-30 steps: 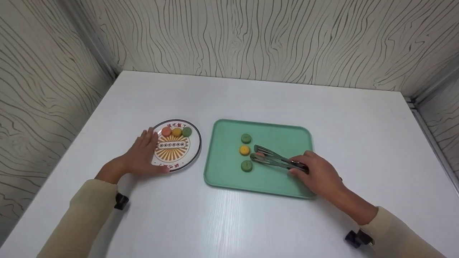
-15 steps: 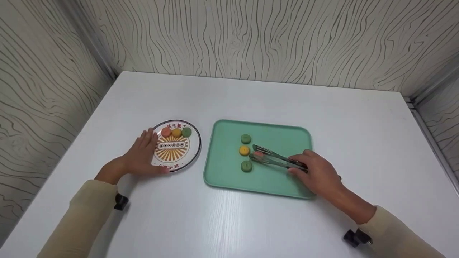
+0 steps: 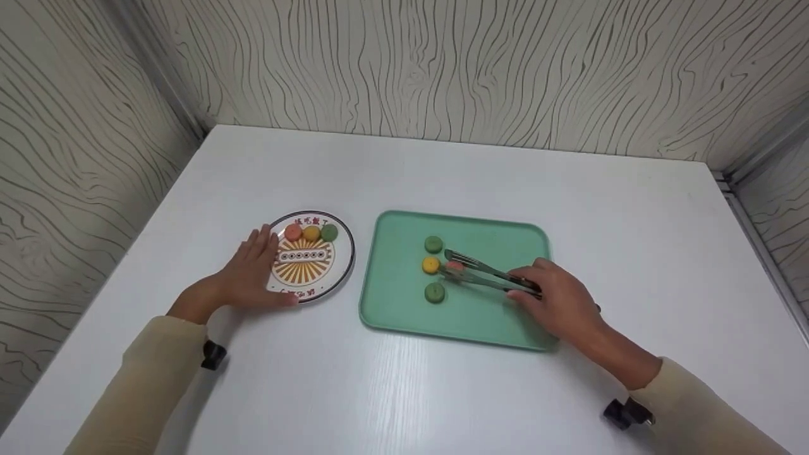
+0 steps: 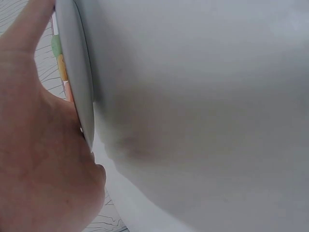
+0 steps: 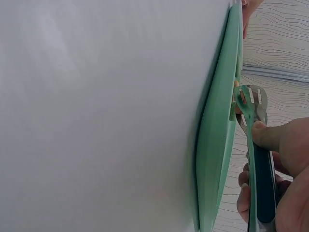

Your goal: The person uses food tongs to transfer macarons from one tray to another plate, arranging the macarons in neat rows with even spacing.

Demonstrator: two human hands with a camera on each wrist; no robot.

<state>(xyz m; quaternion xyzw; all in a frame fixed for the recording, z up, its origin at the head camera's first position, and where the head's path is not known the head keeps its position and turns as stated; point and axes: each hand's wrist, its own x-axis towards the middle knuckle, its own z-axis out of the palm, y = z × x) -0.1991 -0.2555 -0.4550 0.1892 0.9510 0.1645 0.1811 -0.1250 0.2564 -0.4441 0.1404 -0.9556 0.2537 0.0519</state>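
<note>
My right hand (image 3: 559, 303) grips a pair of metal tongs (image 5: 263, 179) with dark handle panels, thumb on one side and fingers on the other. The slotted tong ends stand apart around a pink macaron-like piece (image 3: 455, 266) over the green tray (image 3: 493, 328). Left of them, a yellow piece (image 3: 431, 265) sits between two green pieces, a far one (image 3: 433, 244) and a near one (image 3: 435, 292). My left hand (image 3: 249, 278) rests at the left rim of a white printed plate (image 3: 341, 268), fingers extended and thumb spread along its near edge.
On the plate's far side a pink piece (image 3: 293, 232), a yellow piece (image 3: 311, 233) and a green piece (image 3: 329, 232) lie in a row. A narrow strip of white table (image 3: 404, 392) separates plate and tray. Wood-patterned panels (image 3: 417, 69) stand behind the table.
The tongs and my right hand have shifted slightly away from me and to the left, the tong ends staying around the pink piece. My left hand and the plate have not moved.
</note>
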